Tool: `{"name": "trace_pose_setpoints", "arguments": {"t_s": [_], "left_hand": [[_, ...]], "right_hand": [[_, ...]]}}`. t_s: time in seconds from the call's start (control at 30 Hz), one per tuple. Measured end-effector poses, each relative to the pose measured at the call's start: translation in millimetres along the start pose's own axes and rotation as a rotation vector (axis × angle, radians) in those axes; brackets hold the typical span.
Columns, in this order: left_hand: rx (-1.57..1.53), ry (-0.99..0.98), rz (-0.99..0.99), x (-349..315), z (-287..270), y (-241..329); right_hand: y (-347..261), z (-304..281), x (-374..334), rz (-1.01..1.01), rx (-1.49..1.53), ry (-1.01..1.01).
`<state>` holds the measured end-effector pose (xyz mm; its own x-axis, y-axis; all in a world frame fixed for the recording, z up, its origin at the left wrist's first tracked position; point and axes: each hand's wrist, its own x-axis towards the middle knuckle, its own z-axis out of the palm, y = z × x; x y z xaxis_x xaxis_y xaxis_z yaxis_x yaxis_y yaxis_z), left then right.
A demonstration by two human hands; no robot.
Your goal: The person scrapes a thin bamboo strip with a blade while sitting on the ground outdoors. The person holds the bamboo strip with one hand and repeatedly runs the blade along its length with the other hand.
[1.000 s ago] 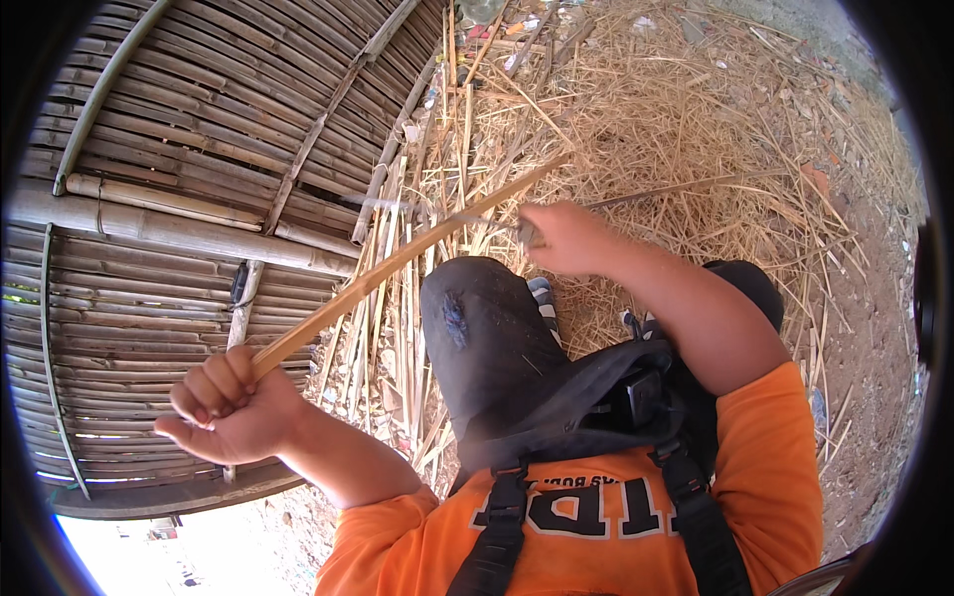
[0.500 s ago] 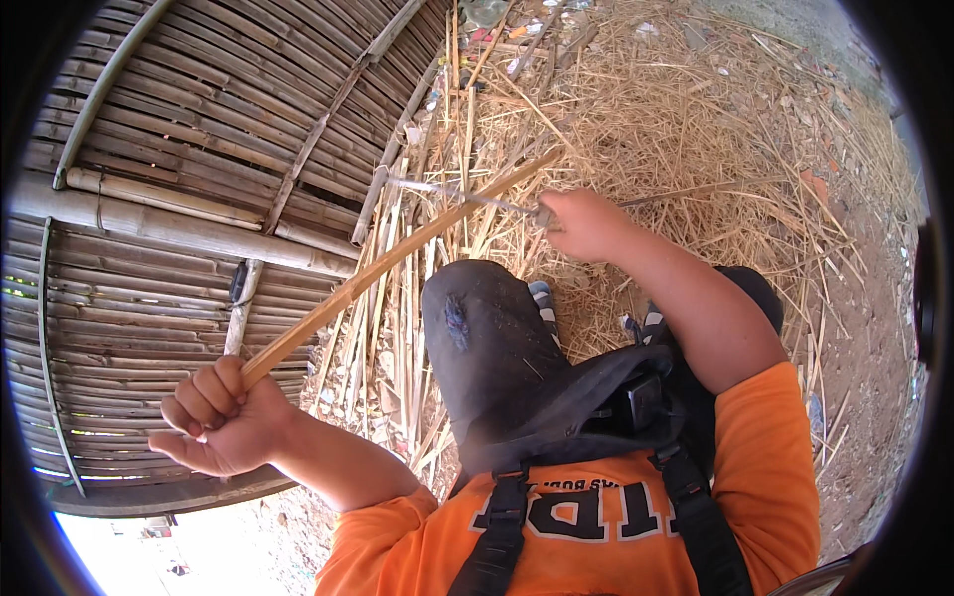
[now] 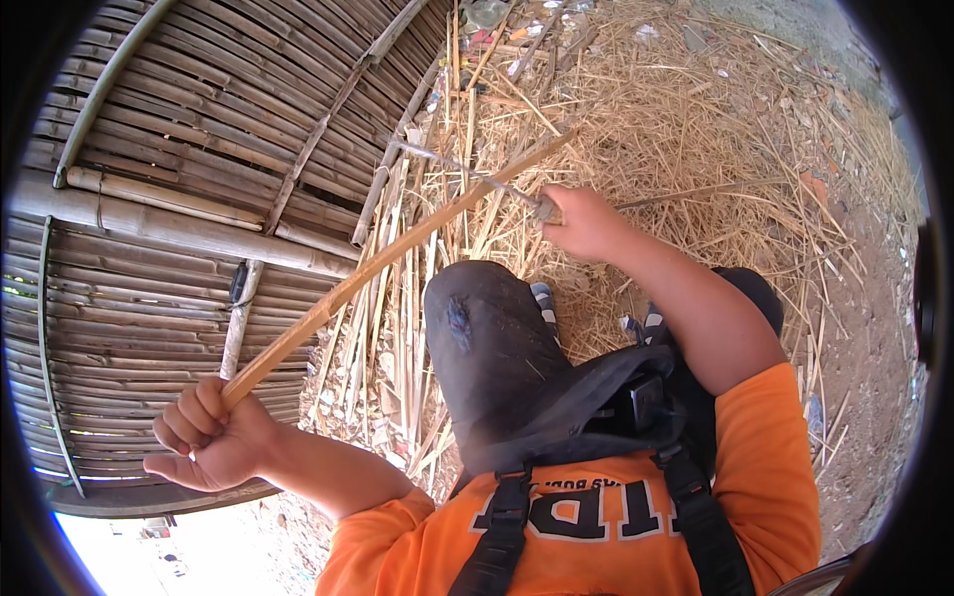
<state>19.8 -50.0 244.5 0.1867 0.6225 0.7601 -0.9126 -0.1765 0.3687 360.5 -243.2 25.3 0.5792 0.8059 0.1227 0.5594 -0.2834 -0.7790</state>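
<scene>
My left hand (image 3: 214, 437) is closed around the lower left end of a long bamboo strip (image 3: 368, 275). The strip slants up to the right, its far end above the straw. A knife (image 3: 447, 164) with a long, thin blade is in my closed right hand (image 3: 586, 223). Its blade crosses the strip near the far end; I cannot tell if it is cutting in. The knife's handle is mostly hidden by my fingers. Below the strip is my bent knee in dark trousers (image 3: 477, 348).
A bamboo slat wall (image 3: 199, 129) with a thick pole (image 3: 179, 226) stands at the left. Loose bamboo strips (image 3: 393, 368) lie beside it. Straw-like shavings (image 3: 676, 129) cover the ground ahead, with bits of litter at the top. Bare soil (image 3: 865, 318) shows at the right.
The knife's tip has swung upward while my right hand stays nearly in place. My left hand has shifted slightly down and left, and the strip's far end sits a little higher.
</scene>
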Motion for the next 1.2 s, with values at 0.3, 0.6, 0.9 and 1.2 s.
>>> {"name": "trace_pose_setpoints", "arguments": {"t_s": [0.3, 0.6, 0.9, 1.2], "left_hand": [[0.061, 0.186, 0.045, 4, 5, -31], [0.19, 0.389, -0.001, -10, 26, -106], [0.185, 0.243, -0.043, -10, 24, -110], [-0.078, 0.092, -0.016, 34, -52, 9]], "right_hand": [[-9, -16, -2, -0.156, -0.081, -0.006], [-27, 3, -8, -0.283, -0.089, -0.054], [10, -14, -7, -0.029, -0.193, -0.084], [-9, -30, -7, -0.261, -0.271, 0.141]]}}
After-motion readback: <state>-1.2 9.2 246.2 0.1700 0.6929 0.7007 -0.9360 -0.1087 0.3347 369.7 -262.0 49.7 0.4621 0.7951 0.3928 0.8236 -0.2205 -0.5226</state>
